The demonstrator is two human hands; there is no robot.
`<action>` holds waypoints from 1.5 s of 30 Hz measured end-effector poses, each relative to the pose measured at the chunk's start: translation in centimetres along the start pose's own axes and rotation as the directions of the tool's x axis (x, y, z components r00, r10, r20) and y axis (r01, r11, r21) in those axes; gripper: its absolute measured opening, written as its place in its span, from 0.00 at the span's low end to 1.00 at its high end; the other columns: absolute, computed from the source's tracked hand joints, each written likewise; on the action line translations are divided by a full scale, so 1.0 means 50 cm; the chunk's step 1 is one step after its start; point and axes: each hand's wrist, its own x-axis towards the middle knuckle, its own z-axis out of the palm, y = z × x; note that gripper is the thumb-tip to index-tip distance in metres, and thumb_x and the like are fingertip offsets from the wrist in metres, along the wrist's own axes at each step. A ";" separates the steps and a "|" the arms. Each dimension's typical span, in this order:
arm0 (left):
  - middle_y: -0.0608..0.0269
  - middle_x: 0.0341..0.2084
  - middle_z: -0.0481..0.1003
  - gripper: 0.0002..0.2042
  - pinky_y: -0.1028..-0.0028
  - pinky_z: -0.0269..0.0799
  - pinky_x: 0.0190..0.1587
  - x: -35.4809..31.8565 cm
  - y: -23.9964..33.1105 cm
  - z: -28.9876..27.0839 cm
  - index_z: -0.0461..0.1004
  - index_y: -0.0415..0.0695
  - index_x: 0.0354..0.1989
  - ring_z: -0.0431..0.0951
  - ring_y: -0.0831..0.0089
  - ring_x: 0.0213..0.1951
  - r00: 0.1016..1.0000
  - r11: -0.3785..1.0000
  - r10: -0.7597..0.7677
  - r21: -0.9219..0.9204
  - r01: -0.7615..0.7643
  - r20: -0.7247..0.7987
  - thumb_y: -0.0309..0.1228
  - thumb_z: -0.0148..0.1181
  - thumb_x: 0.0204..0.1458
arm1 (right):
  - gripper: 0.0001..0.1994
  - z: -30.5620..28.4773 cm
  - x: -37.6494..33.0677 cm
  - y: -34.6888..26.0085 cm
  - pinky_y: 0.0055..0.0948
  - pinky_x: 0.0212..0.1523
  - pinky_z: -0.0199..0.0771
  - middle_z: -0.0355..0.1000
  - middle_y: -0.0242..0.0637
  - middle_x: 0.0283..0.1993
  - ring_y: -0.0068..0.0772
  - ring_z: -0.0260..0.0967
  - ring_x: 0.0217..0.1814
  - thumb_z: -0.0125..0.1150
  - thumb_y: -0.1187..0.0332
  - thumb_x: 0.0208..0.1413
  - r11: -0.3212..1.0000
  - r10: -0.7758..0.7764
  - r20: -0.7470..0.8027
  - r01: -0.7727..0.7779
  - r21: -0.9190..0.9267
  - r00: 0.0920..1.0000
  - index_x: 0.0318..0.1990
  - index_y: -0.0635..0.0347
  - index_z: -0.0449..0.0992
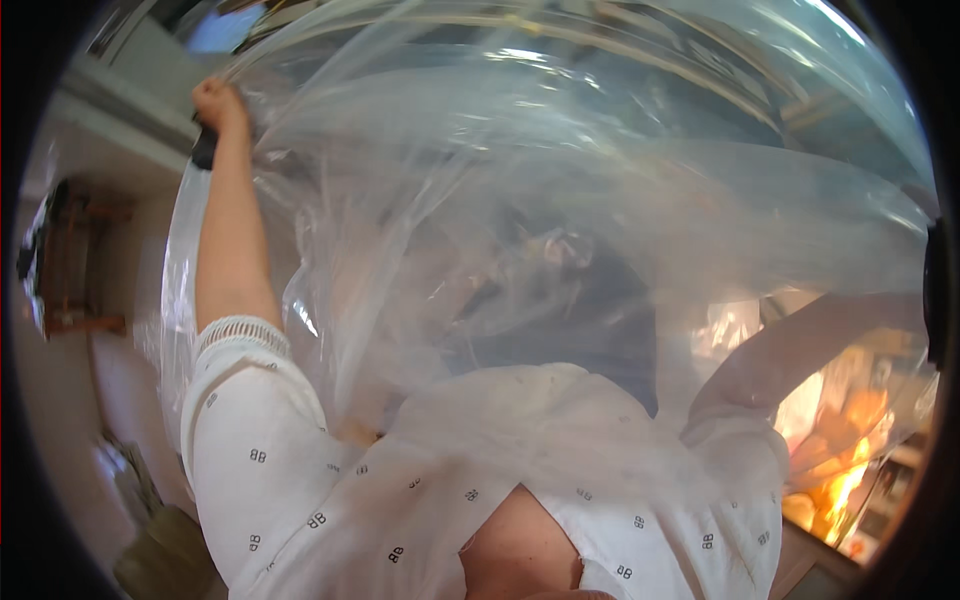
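Note:
A large sheet of clear plastic [560, 170] is spread wide in front of me and fills most of the view. My left hand [218, 104] is raised at the upper left, its fingers closed on the sheet's edge. My right forearm [800, 345] reaches out to the right behind the plastic; its hand lies past the dark rim and is hidden. Both arms come out of white short sleeves [270, 440] with small dark marks. A dark shape [560, 300] shows blurred through the plastic in the middle.
A pale wall with a brown wooden fitting [70, 270] stands at the left. Bright orange and white objects [840, 460] show dimly through the plastic at the lower right. Something greenish [170, 560] lies low at the left.

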 end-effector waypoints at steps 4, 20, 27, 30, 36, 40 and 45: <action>0.49 0.30 0.74 0.13 0.66 0.67 0.40 0.081 -0.058 -0.125 0.71 0.34 0.32 0.73 0.59 0.34 0.998 0.987 -0.055 0.150 0.053 0.012 0.32 0.49 0.46 | 0.29 0.609 0.289 -0.365 0.37 0.49 0.65 0.67 0.50 0.48 0.41 0.67 0.48 0.58 0.61 0.41 0.891 0.094 -0.175 -0.161 -0.424 0.980 0.51 0.68 0.64; 0.48 0.36 0.72 0.14 0.64 0.67 0.42 0.321 -0.172 -0.304 0.68 0.37 0.40 0.72 0.55 0.39 0.752 0.553 0.646 0.598 -0.581 0.133 0.34 0.47 0.52 | 0.36 0.286 0.264 -0.163 0.36 0.51 0.61 0.61 0.39 0.53 0.39 0.60 0.54 0.69 0.56 0.35 0.586 -0.581 -0.759 -0.496 -0.641 0.294 0.55 0.52 0.61; 0.53 0.40 0.73 0.13 0.68 0.69 0.42 0.330 -0.078 -0.359 0.73 0.39 0.39 0.73 0.62 0.43 0.975 0.331 -0.177 0.941 -0.066 0.131 0.33 0.49 0.50 | 0.42 0.553 0.415 -0.075 0.60 0.59 0.41 0.43 0.37 0.67 0.48 0.37 0.68 0.59 0.44 0.41 0.695 -0.196 -0.533 -0.267 -0.668 0.823 0.63 0.48 0.50; 0.53 0.41 0.73 0.13 0.68 0.69 0.43 0.331 -0.030 -0.337 0.73 0.39 0.39 0.73 0.62 0.43 0.969 0.402 -0.199 0.914 -0.057 0.148 0.33 0.49 0.50 | 0.27 0.530 0.431 -0.059 0.44 0.57 0.52 0.57 0.38 0.59 0.47 0.51 0.62 0.50 0.51 0.51 0.775 -0.201 -0.659 -0.294 -0.560 0.724 0.57 0.51 0.60; 0.53 0.41 0.72 0.13 0.69 0.68 0.43 0.282 -0.025 -0.281 0.73 0.39 0.39 0.72 0.62 0.43 0.935 0.549 -0.294 0.836 -0.006 0.200 0.34 0.50 0.50 | 0.14 0.447 0.446 -0.031 0.33 0.36 0.67 0.71 0.36 0.38 0.40 0.68 0.38 0.48 0.57 0.54 0.832 -0.127 -0.828 -0.397 -0.389 0.546 0.36 0.57 0.74; 0.53 0.41 0.72 0.13 0.69 0.68 0.44 0.272 -0.016 -0.280 0.73 0.39 0.39 0.72 0.63 0.44 0.911 0.624 -0.339 0.781 0.030 0.236 0.34 0.50 0.50 | 0.15 0.387 0.463 0.031 0.35 0.27 0.66 0.68 0.36 0.24 0.40 0.68 0.26 0.56 0.55 0.47 0.840 0.038 -0.882 -0.494 -0.227 0.469 0.22 0.58 0.73; 0.54 0.41 0.72 0.13 0.69 0.67 0.45 0.252 -0.005 -0.273 0.73 0.39 0.39 0.72 0.63 0.44 0.875 0.708 -0.394 0.700 0.093 0.282 0.34 0.50 0.50 | 0.25 0.397 0.447 0.105 0.30 0.37 0.68 0.69 0.38 0.38 0.32 0.68 0.36 0.64 0.54 0.42 0.864 0.146 -0.952 -0.503 -0.011 0.271 0.42 0.63 0.66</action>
